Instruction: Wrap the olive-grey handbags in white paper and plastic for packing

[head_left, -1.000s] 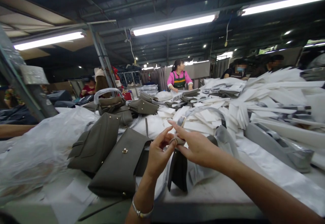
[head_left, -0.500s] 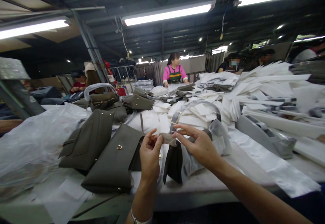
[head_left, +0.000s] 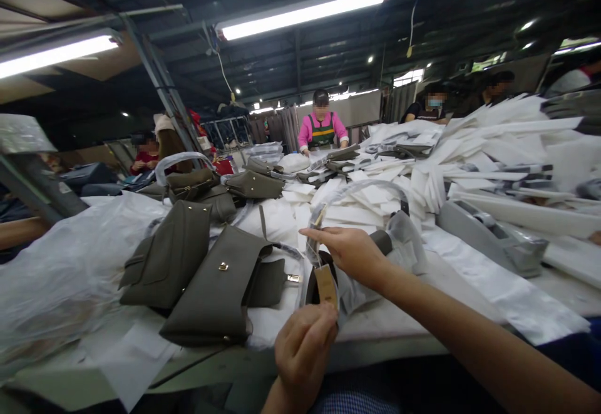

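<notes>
My left hand [head_left: 304, 351] is low at the table's front edge, fingers closed on the bottom of a small tan tag [head_left: 325, 284] that stands up from it. My right hand [head_left: 350, 252] reaches in from the right and pinches the plastic-wrapped handle [head_left: 357, 190] of a dark handbag [head_left: 315, 289] standing just behind the tag. The handle arches up and back from my fingers. Left of my hands lie two olive-grey handbags [head_left: 213, 289], flat on white wrapping.
Stacks of white sheets [head_left: 469, 157] cover the table's right and back. More olive bags [head_left: 253, 183] lie farther back. Crumpled clear plastic [head_left: 61, 263] fills the left. A grey tape dispenser [head_left: 493, 238] sits at right. A person in pink [head_left: 323, 131] and other workers stand beyond.
My left hand has dropped from the bag's handle down toward the table edge, taking the tan tag with it. My right hand stays on the handle.
</notes>
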Motion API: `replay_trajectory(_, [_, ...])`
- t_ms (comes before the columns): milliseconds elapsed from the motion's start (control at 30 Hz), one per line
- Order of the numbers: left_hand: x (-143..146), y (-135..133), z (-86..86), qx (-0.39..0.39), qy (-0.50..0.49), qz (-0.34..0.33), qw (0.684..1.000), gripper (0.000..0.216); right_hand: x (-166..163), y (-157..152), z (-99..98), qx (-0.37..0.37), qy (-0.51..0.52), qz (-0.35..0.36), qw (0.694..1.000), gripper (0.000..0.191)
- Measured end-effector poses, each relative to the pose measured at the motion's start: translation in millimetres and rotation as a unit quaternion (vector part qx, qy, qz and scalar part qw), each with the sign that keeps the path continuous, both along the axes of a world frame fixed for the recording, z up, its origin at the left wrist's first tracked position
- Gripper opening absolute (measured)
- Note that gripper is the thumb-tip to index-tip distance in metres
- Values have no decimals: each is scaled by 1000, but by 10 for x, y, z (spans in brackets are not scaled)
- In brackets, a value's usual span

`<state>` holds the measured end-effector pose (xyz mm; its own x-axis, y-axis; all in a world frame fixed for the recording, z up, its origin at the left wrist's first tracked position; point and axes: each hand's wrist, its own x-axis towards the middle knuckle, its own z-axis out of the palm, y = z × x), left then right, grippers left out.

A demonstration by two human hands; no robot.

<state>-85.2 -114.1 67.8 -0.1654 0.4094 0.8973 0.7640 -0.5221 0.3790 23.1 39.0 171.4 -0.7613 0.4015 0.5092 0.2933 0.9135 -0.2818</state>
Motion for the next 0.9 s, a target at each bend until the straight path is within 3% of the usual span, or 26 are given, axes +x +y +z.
replay_trajectory(67, [-47,5,-81,-46,5,-27,999,45,31,34,-2,-33,48,33,998,60])
replay_trajectory(133, [-127,16,-57,-100,-16,-55,993,31,66,55,-38,-41,95,69,992,58])
replay_trajectory(200, [-206,47,88,-121,-91,-54,987,24,91,57,-84,-12,130,86,988,57])
replay_trajectory(300, [-268,196,439,-91,-242,8,966,26,101,26,-126,64,149,102,981,54])
replay_trajectory(367, [-258,361,645,-116,-264,-13,958,30,102,8,-130,97,139,108,980,57])
replay_trajectory(433, [-206,528,741,-148,-252,-53,955,34,109,8,-132,107,122,99,982,62])
replay_trajectory(533, [-85,692,621,-152,-266,-45,951,37,140,34,-147,109,100,91,985,67])
replay_trajectory(733, [-72,727,42,-188,-336,26,923,44,178,81,-169,139,44,64,987,50])
replay_trajectory(800, [-131,722,13,-223,-333,43,915,46,194,79,-150,128,26,56,990,50])
replay_trajectory(900, [-145,736,152,-237,-362,78,898,51,251,78,-109,81,11,75,994,51])
